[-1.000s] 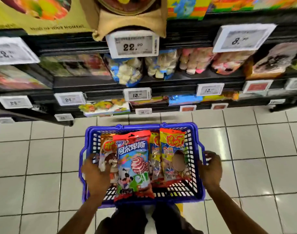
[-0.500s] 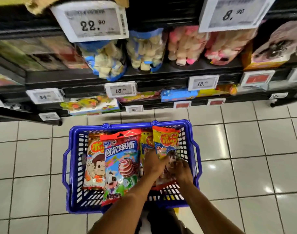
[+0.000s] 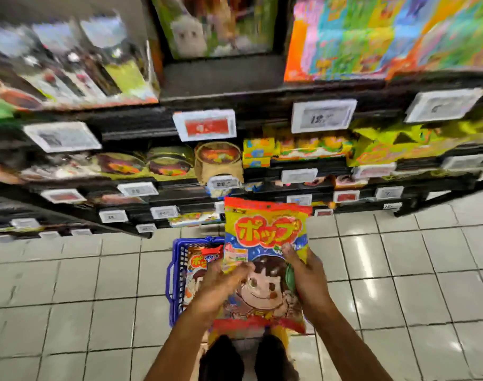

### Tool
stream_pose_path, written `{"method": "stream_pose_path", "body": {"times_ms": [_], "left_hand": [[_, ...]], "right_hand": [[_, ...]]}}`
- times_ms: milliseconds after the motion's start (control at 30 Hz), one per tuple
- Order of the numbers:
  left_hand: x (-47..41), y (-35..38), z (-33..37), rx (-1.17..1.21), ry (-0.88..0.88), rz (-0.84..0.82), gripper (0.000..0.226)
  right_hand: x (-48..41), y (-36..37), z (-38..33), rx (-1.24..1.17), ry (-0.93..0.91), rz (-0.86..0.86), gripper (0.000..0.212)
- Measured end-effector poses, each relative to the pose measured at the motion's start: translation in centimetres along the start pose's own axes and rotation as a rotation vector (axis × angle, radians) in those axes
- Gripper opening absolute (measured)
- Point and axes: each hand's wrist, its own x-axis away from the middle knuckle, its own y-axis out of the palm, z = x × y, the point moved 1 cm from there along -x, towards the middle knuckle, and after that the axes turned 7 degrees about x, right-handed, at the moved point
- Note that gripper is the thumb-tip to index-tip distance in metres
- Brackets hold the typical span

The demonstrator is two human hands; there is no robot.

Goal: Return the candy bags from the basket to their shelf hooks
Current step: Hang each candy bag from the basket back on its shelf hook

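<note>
Red-and-yellow candy bag (image 3: 265, 232) held upright over the blue basket (image 3: 177, 273), left hand (image 3: 221, 284) curled on its left edge, blurred, right hand (image 3: 307, 279) gripping its right edge, thumb across the front, second bag (image 3: 197, 266) in the basket

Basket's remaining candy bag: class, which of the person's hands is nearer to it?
Left. The left hand holds the lifted bag by its left side, right beside the remaining bag; the right hand holds the far right side, away from it.

Yellow Japanese lettering, "ポップ", is seen printed on red across the candy bag (image 3: 265, 284); figures on the price tags (image 3: 323, 116) are blurred beyond reading.
</note>
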Motion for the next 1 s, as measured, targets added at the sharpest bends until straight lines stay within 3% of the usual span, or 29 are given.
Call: {"method": "stream_pose_path", "body": {"times_ms": [133, 233, 367, 467, 533, 633, 767, 867, 1000], "left_hand": [[9.3, 0.3, 9.8, -0.083, 0.203, -0.147, 0.035], [13.3, 0.5, 14.5, -0.108, 0.318, -0.155, 0.029], [19.2, 0.7, 20.8, -0.087, 0.505, -0.174, 0.015], [22.4, 0.9, 24.9, -0.09, 0.658, -0.184, 0.021], [23.8, 1.2, 26.9, -0.123, 0.727, -0.227, 0.02], [25.7, 1.8, 28.8, -0.136, 0.807, -0.259, 0.01], [27.5, 3.2, 29.8, -0.093, 0.846, -0.286, 0.016], [27.9, 4.5, 30.1, -0.06, 0.867, -0.301, 0.029], [27.7, 7.7, 30.8, -0.016, 0.888, -0.336, 0.023]], "right_hand": [[8.2, 0.2, -11.3, -0.043, -0.159, 0.011, 0.038], [12.2, 0.2, -16.5, -0.091, -0.195, 0.049, 0.063], [17.8, -0.3, -24.6, -0.02, -0.435, 0.139, 0.048], [21.0, -1.0, -30.0, -0.05, -0.593, 0.185, 0.084], [22.8, -1.4, -33.1, -0.029, -0.716, 0.218, 0.095], [25.0, -2.2, -36.5, -0.07, -0.831, 0.262, 0.075], [26.3, -3.3, -38.9, -0.126, -0.918, 0.288, 0.044], [26.3, -4.5, -39.9, -0.123, -0.927, 0.313, 0.048], [24.8, -7.1, -41.8, -0.178, -0.926, 0.249, 0.039]]}}
